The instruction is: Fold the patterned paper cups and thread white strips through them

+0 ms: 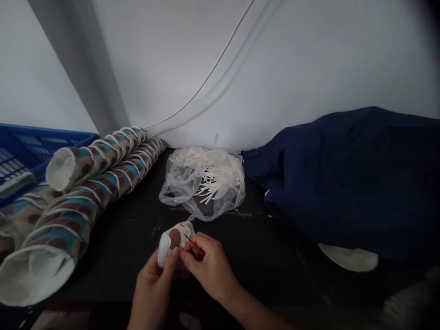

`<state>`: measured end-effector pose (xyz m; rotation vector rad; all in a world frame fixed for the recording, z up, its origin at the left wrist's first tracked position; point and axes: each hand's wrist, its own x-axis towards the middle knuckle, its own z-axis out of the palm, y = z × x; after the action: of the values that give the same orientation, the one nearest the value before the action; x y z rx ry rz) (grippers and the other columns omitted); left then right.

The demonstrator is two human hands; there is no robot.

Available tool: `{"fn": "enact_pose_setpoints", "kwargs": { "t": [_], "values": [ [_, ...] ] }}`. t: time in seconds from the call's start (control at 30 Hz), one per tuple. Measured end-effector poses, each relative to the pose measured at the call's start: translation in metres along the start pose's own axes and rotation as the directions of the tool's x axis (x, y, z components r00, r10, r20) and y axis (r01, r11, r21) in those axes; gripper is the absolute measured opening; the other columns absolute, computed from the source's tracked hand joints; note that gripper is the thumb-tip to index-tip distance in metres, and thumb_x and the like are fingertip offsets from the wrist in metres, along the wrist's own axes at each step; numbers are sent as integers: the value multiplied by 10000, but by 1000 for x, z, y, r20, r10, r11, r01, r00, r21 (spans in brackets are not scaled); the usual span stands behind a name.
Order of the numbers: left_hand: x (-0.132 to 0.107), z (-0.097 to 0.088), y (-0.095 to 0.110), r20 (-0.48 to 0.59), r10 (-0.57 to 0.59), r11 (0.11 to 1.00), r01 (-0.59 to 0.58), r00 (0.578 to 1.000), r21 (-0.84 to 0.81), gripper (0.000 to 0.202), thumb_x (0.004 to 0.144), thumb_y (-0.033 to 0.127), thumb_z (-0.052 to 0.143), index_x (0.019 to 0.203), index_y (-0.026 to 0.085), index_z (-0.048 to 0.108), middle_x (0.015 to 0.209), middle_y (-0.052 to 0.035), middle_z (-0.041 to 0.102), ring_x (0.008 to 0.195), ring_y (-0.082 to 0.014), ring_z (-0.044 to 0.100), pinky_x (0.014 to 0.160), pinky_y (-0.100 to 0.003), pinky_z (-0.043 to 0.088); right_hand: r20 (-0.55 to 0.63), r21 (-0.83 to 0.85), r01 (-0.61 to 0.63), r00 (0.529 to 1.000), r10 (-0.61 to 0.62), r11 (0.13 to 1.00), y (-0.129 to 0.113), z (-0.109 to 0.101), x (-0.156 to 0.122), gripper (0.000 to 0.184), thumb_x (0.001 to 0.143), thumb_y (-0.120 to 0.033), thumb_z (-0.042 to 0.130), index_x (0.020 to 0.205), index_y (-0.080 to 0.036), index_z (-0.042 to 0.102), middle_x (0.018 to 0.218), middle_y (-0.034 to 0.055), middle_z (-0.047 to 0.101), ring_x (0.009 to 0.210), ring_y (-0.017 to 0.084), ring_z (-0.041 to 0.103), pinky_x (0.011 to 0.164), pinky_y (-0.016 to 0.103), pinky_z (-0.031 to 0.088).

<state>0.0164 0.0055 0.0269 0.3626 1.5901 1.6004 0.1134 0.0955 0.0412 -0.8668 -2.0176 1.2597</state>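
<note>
Between the fingers of my left hand (156, 279) is a small fabric piece (174, 237), white with a brown spot and a little blue loop at its far end. The fingers are closed round its near side, with the thumb on top. My right hand (209, 261) is closed on a small pointed tool (195, 250) with a reddish-brown handle. Its thin dark tip lies against or just above the fabric; I cannot tell which. Some fingertips of both hands are hidden behind the fabric piece.
Long stacks of nested spotted fabric pieces (99, 190) lie at the left, beside a blue crate (44, 142). A clear plastic bag (178, 188) with white strips lies ahead. Dark blue cloth (337, 183) covers the right side. A white cable (213, 68) hangs along the wall.
</note>
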Motion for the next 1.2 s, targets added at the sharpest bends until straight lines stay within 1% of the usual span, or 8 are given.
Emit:
{"fn": "enact_pose_setpoints", "kwargs": {
  "t": [0.13, 0.23, 0.3, 0.6, 0.8, 1.0, 1.1, 1.2],
  "values": [
    [3, -3, -3, -22, 67, 987, -63, 998, 147, 558, 756, 561, 718, 1144, 161, 688, 775, -18, 756, 657, -179, 648, 623, -242, 502, 36, 66, -32, 999, 30, 997, 0, 1, 0, 197, 767, -111, 633, 635, -179, 504, 634, -61, 436, 569, 92, 393, 522, 214, 304],
    [4, -1, -4, -50, 98, 975, -86, 994, 207, 551, 757, 586, 700, 1085, 144, 701, 659, 7, 675, 605, -158, 578, 553, -225, 445, 55, 75, -30, 998, 25, 997, 0, 1, 2, 206, 769, -103, 604, 625, -181, 479, 637, -59, 429, 589, 96, 398, 538, 216, 312],
    [5, 0, -4, -50, 93, 974, -81, 994, 213, 541, 763, 602, 683, 1041, 139, 701, 627, 15, 630, 608, -157, 559, 547, -224, 431, 71, 87, -30, 997, 24, 996, 1, 1, 3, 209, 766, -94, 589, 622, -183, 467, 642, -58, 425, 596, 97, 397, 541, 216, 313],
    [5, 1, -8, -66, 94, 981, -81, 993, 179, 539, 749, 620, 682, 1000, 144, 690, 605, 21, 605, 563, -142, 515, 519, -225, 407, 117, 170, 9, 993, -30, 985, 5, -1, 6, 194, 779, -118, 563, 632, -186, 456, 660, -52, 424, 626, 105, 400, 575, 225, 319],
    [4, 5, -10, -95, 159, 969, -137, 983, 206, 632, 761, 646, 644, 1124, 128, 661, 672, -23, 683, 617, -182, 585, 555, -256, 470, 119, 235, 20, 992, -49, 972, 10, -1, 5, 192, 791, -155, 566, 632, -185, 461, 670, -44, 441, 635, 111, 412, 576, 232, 315],
    [3, 8, -10, -114, 186, 972, -165, 976, 168, 607, 768, 572, 690, 1209, 156, 665, 967, -85, 765, 771, -227, 685, 576, -248, 490, 81, 292, 38, 995, -65, 956, 15, 4, 3, 183, 789, -144, 546, 635, -189, 459, 686, -41, 435, 643, 115, 414, 591, 233, 328],
    [6, 10, -15, -127, 167, 979, -149, 978, 137, 604, 779, 573, 680, 1230, 173, 647, 1077, -80, 757, 851, -224, 693, 650, -244, 506, 56, 288, 42, 997, -61, 957, 18, 6, 3, 180, 781, -144, 534, 631, -192, 446, 684, -40, 429, 643, 118, 412, 591, 236, 327],
    [9, 10, -19, -124, 167, 982, -153, 978, 115, 579, 793, 557, 673, 1239, 188, 646, 1162, -78, 739, 1006, -249, 683, 766, -256, 516, 31, 278, 60, 997, -71, 959, 19, 8, 2, 182, 774, -139, 516, 626, -194, 428, 684, -36, 428, 648, 121, 417, 592, 238, 327]
  ]
}}
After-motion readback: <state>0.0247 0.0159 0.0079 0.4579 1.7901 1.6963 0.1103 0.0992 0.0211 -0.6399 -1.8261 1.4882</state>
